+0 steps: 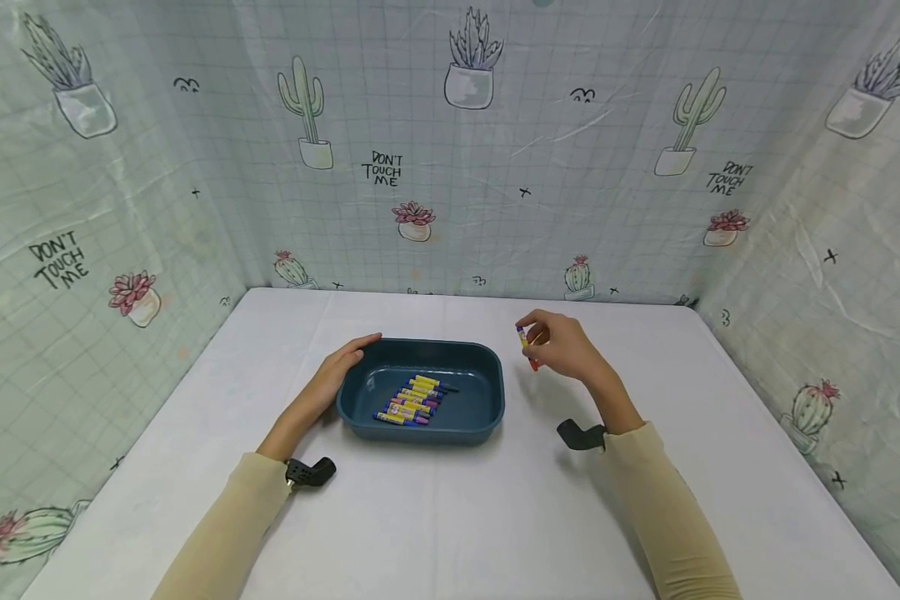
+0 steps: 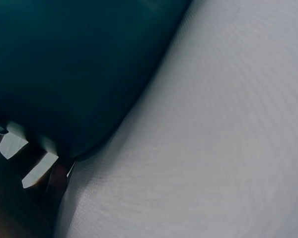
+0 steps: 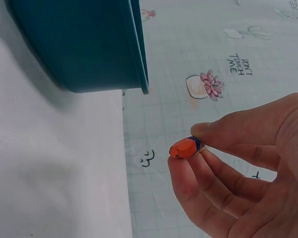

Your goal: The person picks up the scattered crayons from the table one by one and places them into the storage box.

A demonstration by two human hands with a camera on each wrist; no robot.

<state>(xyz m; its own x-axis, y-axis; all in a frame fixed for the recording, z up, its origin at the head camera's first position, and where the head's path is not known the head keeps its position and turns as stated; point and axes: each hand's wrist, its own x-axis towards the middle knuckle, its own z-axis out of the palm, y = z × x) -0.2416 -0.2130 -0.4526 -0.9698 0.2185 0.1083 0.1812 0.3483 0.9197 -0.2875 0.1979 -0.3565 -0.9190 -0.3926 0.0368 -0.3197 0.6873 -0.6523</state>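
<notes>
My right hand is raised above the table, to the right of a dark teal tray. Between thumb and fingertips it pinches a crayon with a yellow and blue wrapper. The crayon's bare orange end points toward the right wrist camera. My left hand rests along the tray's left side near the back corner, fingers fairly straight. In the left wrist view its dark fingers lie against the tray's outer wall. Several crayons lie side by side inside the tray, left of its middle.
A white cloth covers the table. Behind and on both sides hang pale curtains printed with cacti and lettering. Small black devices are strapped at both wrists.
</notes>
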